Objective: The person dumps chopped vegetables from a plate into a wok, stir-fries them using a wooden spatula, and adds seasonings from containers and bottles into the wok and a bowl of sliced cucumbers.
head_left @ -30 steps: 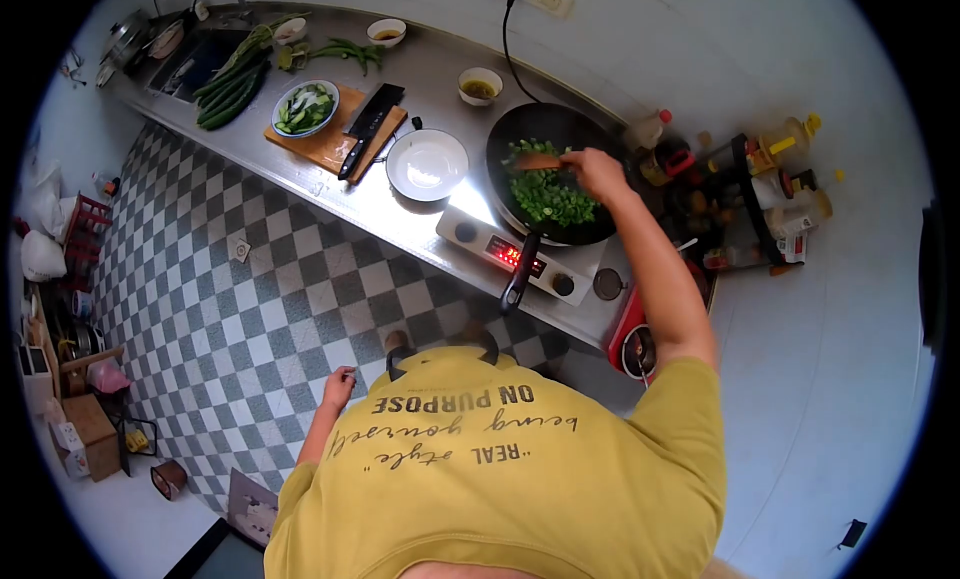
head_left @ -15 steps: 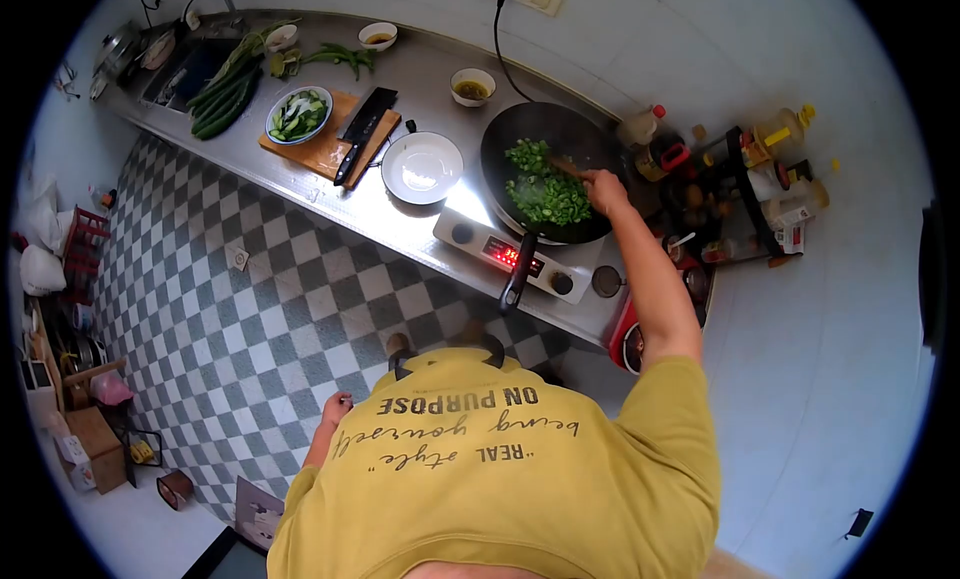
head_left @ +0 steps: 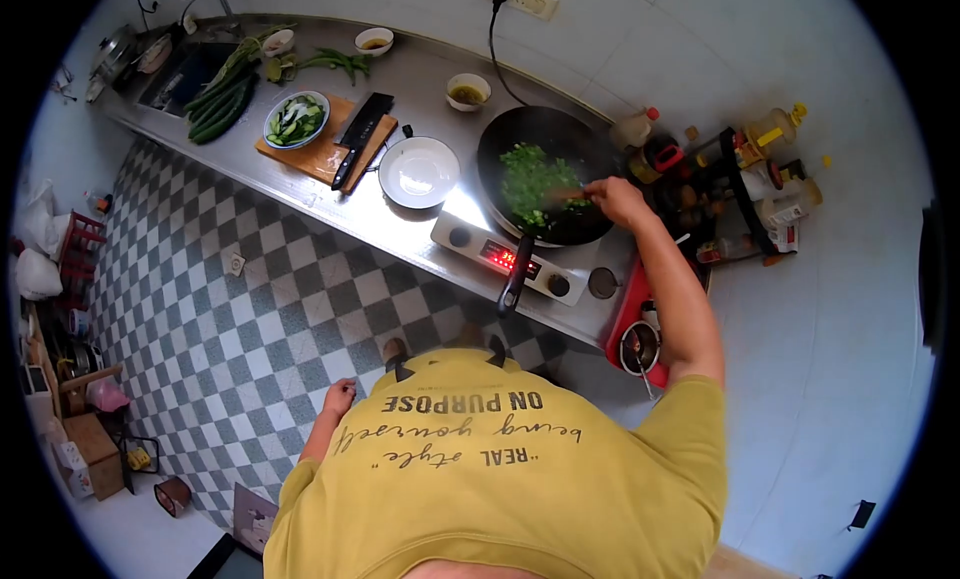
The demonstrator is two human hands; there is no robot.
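Note:
Over the right side of the black wok [head_left: 495, 144], my right hand [head_left: 618, 200] is closed around the handle of a wooden spatula [head_left: 568, 193]. The spatula's blade is blurred among chopped green vegetables [head_left: 530, 174]. Under the wok sits an induction cooker [head_left: 480, 244] with lit red digits, and the wok's handle [head_left: 515, 279] points toward me. Down at my side, away from the counter, hangs my left hand [head_left: 340, 395] with its fingers curled; whether it holds anything is too small to tell.
Left of the wok are an empty white bowl [head_left: 419, 172], a cleaver [head_left: 360, 137] on a cutting board [head_left: 322, 159], a bowl of sliced cucumber [head_left: 297, 120] and whole cucumbers [head_left: 222, 107]. Bottles on a rack [head_left: 745, 194] stand at the right. A red tray [head_left: 628, 314] lies by the counter's right end.
My right hand has moved with the spatula over the wok's right side, and the greens have shifted and spread. My left hand has swung slightly. The whole view has shifted a little.

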